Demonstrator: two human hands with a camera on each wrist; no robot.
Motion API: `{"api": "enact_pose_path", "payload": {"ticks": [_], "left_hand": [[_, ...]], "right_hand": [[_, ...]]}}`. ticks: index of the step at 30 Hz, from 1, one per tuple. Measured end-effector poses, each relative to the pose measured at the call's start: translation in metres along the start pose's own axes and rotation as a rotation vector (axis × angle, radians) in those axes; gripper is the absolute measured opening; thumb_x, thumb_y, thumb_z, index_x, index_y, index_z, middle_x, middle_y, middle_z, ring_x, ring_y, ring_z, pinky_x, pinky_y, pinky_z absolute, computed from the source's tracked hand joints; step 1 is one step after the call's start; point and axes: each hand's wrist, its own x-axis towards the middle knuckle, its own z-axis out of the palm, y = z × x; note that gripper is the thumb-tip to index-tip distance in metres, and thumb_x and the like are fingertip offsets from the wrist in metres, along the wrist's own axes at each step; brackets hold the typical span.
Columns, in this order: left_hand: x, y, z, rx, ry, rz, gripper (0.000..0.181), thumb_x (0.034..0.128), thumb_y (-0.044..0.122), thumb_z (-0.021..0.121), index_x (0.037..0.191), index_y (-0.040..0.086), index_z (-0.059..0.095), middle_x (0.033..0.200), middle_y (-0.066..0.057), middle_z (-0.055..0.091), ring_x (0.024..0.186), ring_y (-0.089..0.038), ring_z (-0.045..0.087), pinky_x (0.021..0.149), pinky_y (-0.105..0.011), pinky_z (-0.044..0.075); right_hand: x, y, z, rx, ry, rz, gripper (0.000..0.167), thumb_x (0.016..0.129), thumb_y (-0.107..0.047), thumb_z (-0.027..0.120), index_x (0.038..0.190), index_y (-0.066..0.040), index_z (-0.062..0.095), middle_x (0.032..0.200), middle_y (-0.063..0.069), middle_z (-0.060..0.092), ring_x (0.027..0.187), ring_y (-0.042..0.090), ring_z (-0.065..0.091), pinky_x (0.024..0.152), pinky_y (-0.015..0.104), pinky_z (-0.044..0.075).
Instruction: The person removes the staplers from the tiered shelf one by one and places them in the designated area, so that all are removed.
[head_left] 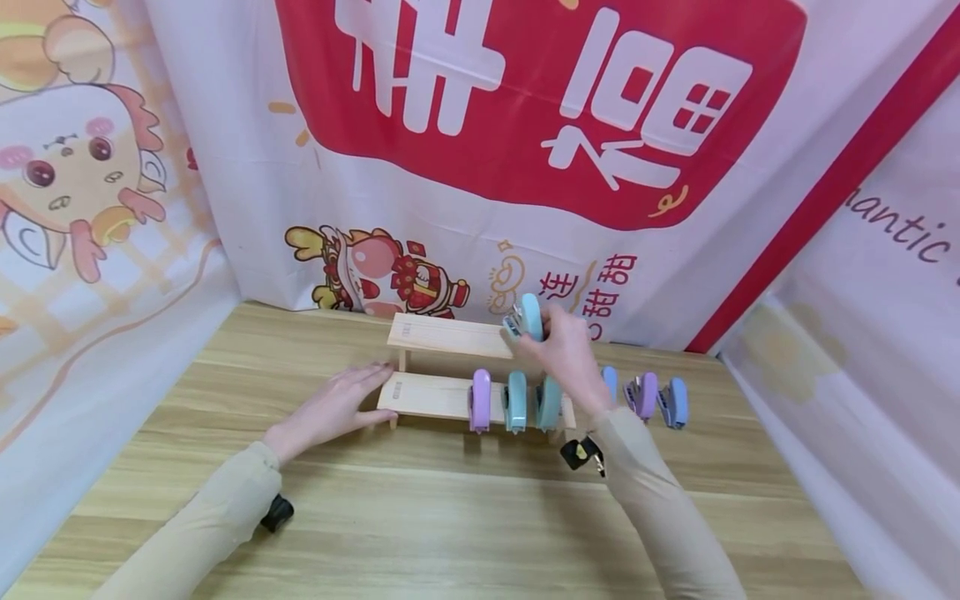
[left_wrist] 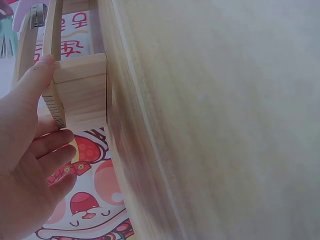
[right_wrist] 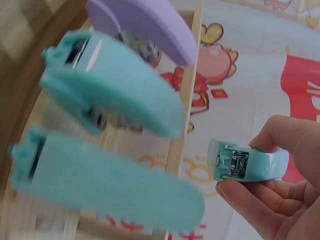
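Observation:
A two-tier wooden display rack stands near the back of the table. My left hand holds the left end of its lower board, thumb at the front edge and fingers at the rear, as the left wrist view also shows. Over the right end of the upper board, my right hand pinches a light teal stapler between thumb and fingers. A purple stapler and two teal staplers stand in a row on the lower board.
Right of the rack, a blue stapler, a purple stapler and another blue stapler stand on the wood-grain table. Printed cloth hangs behind the table and along both sides.

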Motion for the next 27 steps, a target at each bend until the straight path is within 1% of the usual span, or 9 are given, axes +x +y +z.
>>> {"api": "enact_pose_path", "payload": {"ticks": [4, 8, 12, 15, 20, 23, 27], "left_hand": [[0.001, -0.001, -0.001, -0.002, 0.004, 0.003, 0.079, 0.0868, 0.045, 0.074, 0.146, 0.000, 0.046, 0.150, -0.023, 0.047, 0.138, -0.039, 0.048, 0.115, -0.062, 0.037], [0.002, -0.001, -0.002, 0.005, 0.007, 0.004, 0.079, 0.0869, 0.044, 0.074, 0.146, 0.000, 0.045, 0.150, -0.023, 0.047, 0.138, -0.040, 0.048, 0.115, -0.062, 0.037], [0.003, 0.000, -0.004, 0.010, 0.000, -0.002, 0.079, 0.0873, 0.045, 0.073, 0.147, 0.000, 0.045, 0.150, -0.023, 0.046, 0.138, -0.040, 0.048, 0.115, -0.061, 0.037], [0.003, 0.001, -0.004, 0.009, -0.003, -0.001, 0.080, 0.0871, 0.045, 0.074, 0.146, 0.000, 0.045, 0.150, -0.024, 0.047, 0.138, -0.040, 0.048, 0.115, -0.061, 0.037], [0.002, 0.001, -0.003, 0.013, 0.002, 0.004, 0.079, 0.0870, 0.044, 0.074, 0.146, -0.001, 0.046, 0.148, -0.024, 0.049, 0.137, -0.040, 0.050, 0.114, -0.061, 0.038], [0.002, 0.001, -0.002, 0.009, 0.002, 0.002, 0.079, 0.0869, 0.044, 0.074, 0.146, -0.001, 0.046, 0.148, -0.024, 0.049, 0.137, -0.040, 0.050, 0.114, -0.061, 0.038], [0.001, 0.001, -0.001, 0.005, -0.002, 0.000, 0.079, 0.0870, 0.044, 0.074, 0.146, -0.001, 0.046, 0.148, -0.024, 0.049, 0.137, -0.040, 0.049, 0.114, -0.062, 0.038]], "right_hand": [[-0.002, 0.011, -0.012, -0.018, 0.022, 0.009, 0.022, 0.083, -0.016, 0.072, 0.098, -0.002, 0.061, 0.090, 0.014, 0.073, 0.074, 0.023, 0.070, 0.060, 0.028, 0.061], [-0.006, 0.024, -0.026, -0.032, 0.030, 0.021, 0.027, 0.084, -0.017, 0.071, 0.103, 0.000, 0.062, 0.092, 0.016, 0.073, 0.076, 0.024, 0.070, 0.060, 0.028, 0.061], [-0.011, 0.036, -0.038, -0.034, 0.032, 0.075, 0.031, 0.085, -0.017, 0.068, 0.109, 0.001, 0.061, 0.097, 0.018, 0.073, 0.081, 0.027, 0.071, 0.064, 0.030, 0.063], [-0.015, 0.047, -0.044, -0.039, 0.047, 0.107, 0.030, 0.086, -0.019, 0.068, 0.108, 0.000, 0.061, 0.097, 0.018, 0.072, 0.081, 0.027, 0.071, 0.065, 0.032, 0.063], [-0.023, 0.067, -0.052, -0.086, 0.098, 0.110, 0.027, 0.086, -0.020, 0.069, 0.103, 0.000, 0.061, 0.093, 0.018, 0.072, 0.076, 0.026, 0.069, 0.062, 0.033, 0.061], [-0.029, 0.079, -0.058, -0.111, 0.149, 0.102, 0.027, 0.084, -0.018, 0.070, 0.101, 0.001, 0.063, 0.091, 0.020, 0.072, 0.074, 0.027, 0.069, 0.063, 0.035, 0.061], [-0.036, 0.096, -0.066, -0.133, 0.200, 0.111, 0.027, 0.082, -0.016, 0.071, 0.100, 0.003, 0.064, 0.089, 0.022, 0.073, 0.074, 0.029, 0.069, 0.063, 0.036, 0.060]]}}
